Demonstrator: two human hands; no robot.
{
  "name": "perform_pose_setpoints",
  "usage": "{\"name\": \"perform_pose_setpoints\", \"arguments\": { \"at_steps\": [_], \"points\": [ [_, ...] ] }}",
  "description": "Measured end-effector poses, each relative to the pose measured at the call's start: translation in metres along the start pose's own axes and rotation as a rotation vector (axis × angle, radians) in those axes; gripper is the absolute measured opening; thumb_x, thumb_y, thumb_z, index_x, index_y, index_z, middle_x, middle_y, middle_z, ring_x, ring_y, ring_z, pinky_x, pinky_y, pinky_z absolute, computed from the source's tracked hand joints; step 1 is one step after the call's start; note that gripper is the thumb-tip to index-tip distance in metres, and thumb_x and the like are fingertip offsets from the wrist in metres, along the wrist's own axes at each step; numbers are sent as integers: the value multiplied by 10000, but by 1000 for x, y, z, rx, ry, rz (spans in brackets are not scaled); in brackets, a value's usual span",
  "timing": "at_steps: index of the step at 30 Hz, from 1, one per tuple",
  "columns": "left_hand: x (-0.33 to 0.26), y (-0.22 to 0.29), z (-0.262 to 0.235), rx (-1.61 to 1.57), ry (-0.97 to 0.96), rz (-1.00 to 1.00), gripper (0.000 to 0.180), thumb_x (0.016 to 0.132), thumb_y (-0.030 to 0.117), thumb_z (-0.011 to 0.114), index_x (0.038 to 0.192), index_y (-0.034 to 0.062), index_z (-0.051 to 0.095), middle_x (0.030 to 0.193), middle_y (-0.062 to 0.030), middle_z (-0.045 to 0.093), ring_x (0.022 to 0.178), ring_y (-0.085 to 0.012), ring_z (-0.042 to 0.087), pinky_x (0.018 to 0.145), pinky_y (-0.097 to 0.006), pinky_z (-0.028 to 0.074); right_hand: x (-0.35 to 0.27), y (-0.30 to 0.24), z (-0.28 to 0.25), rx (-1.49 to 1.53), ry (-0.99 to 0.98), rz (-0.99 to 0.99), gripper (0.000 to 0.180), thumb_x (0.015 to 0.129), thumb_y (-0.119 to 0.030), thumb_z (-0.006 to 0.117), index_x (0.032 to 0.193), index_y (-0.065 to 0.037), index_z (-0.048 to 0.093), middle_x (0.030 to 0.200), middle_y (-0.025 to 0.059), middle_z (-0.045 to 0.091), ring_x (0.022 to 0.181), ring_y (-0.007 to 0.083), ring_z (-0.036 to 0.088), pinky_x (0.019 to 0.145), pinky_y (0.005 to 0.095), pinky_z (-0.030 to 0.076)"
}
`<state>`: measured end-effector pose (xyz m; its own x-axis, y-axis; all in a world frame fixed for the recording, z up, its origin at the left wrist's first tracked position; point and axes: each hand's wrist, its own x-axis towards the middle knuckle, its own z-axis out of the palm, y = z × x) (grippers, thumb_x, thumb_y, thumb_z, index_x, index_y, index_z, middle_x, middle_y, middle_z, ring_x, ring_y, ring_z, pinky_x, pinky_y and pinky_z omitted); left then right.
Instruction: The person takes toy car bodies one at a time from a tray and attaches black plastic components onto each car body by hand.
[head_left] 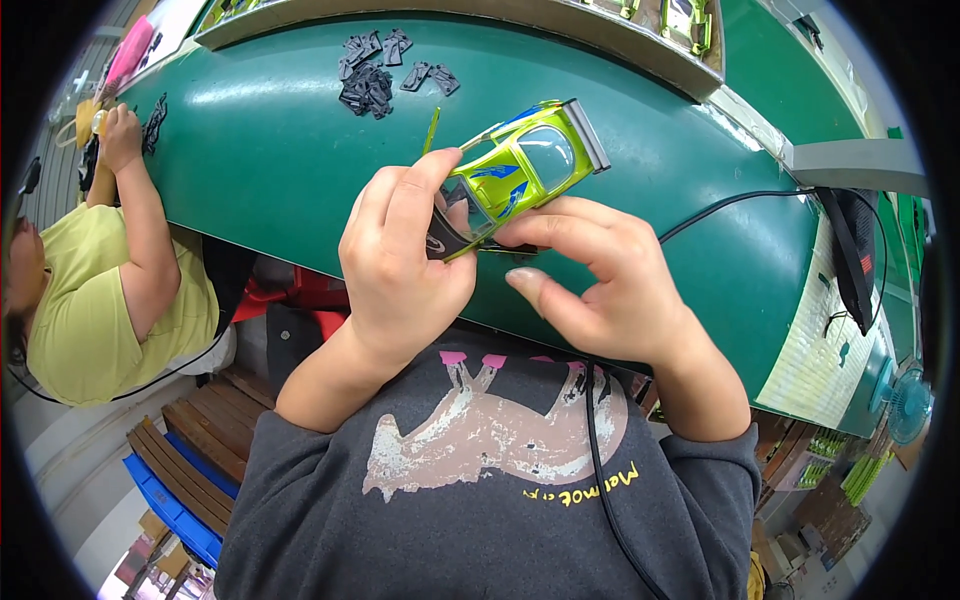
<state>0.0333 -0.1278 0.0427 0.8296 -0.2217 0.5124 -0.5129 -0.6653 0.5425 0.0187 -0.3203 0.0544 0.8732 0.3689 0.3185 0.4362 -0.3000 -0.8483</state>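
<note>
My left hand [405,260] is closed round one end of a lime-green toy car body [505,175], fingers on top and thumb beneath. Blue markings, clear windows and a grey rear wing show on the shell, which is tilted above the table. A dark panel [447,238] sits at the gripped end. The fingers of my right hand [610,275] rest against the car's near side, while its thumb is spread away from them. Something small and dark shows below the car by my right fingertips, too hidden to name.
Black plastic parts [367,90] lie piled on the green table [270,130]. A thin lime-green strip [432,130] is beyond my left hand. A cardboard box [480,22] holds green parts at the back. A co-worker [100,290] sits left; a black cable [735,198] runs right.
</note>
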Motion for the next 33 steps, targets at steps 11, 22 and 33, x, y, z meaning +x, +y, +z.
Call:
{"name": "perform_pose_setpoints", "arguments": {
  "at_steps": [11, 22, 33],
  "points": [
    [-2, 7, 4, -69, -18, -87, 530, 629, -91, 660, 1141, 34, 608, 807, -91, 579, 710, -274, 589, 637, -380, 485, -8, 7, 20, -381, 171, -255, 249, 657, -8, 792, 886, -18, 693, 807, 92, 676, 683, 265, 657, 590, 356, 525],
    [-6, 2, 2, -103, -123, 117, 557, 735, 53, 778, 1268, 144, 641, 1476, -308, 317, 1306, -487, 433, 1015, -492, 454, 1, 13, 6, -411, 161, -233, 168, 703, -47, 721, 860, -31, 665, 841, 67, 615, 719, 235, 614, 586, 337, 515],
    [-9, 1, 3, 10, -18, 296, 288, 723, 53, 745, 1009, 29, 720, 1470, -360, 320, 1312, -522, 415, 1051, -541, 419, -2, 4, 7, -92, 329, -37, 256, 639, 19, 818, 847, -26, 676, 780, 76, 678, 682, 209, 667, 585, 307, 534]
  ]
}}
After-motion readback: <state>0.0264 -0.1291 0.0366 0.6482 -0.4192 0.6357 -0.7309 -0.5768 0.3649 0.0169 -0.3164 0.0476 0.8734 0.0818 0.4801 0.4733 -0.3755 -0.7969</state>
